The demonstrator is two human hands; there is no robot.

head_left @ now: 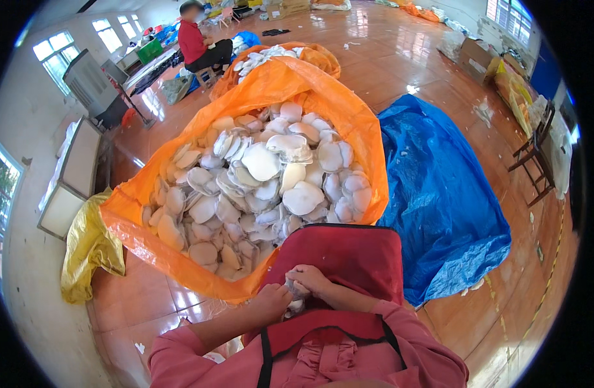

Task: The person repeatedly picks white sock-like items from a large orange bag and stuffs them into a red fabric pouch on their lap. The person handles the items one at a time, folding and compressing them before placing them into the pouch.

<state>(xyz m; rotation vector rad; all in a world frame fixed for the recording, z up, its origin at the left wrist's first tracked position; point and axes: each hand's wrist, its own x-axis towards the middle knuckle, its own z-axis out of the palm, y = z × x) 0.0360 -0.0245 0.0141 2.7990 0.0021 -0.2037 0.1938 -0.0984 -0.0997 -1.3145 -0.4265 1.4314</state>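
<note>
Close to my body, my left hand (pixel 274 302) and my right hand (pixel 309 280) meet over my lap. The fingers of both are closed on a small pale grey-white pad (pixel 293 289), mostly hidden between them. More whitish material (pixel 294 308) shows just below the hands. Beneath and beyond them lies a dark red padded cloth (pixel 349 258). A wide orange sack (pixel 200 139) stands open in front of me, its rim spread out. Inside it is a heap of rounded, flat white and cream pads (pixel 261 161), many in loose stacks.
A blue plastic sheet or sack (pixel 439 200) lies right of the orange sack. At left are a yellow sack (pixel 90 252) and a white cabinet (pixel 67 174). Another orange sack (pixel 326 59) stands beyond, near a seated person in red (pixel 192 42). A wooden chair (pixel 536 155) stands at right.
</note>
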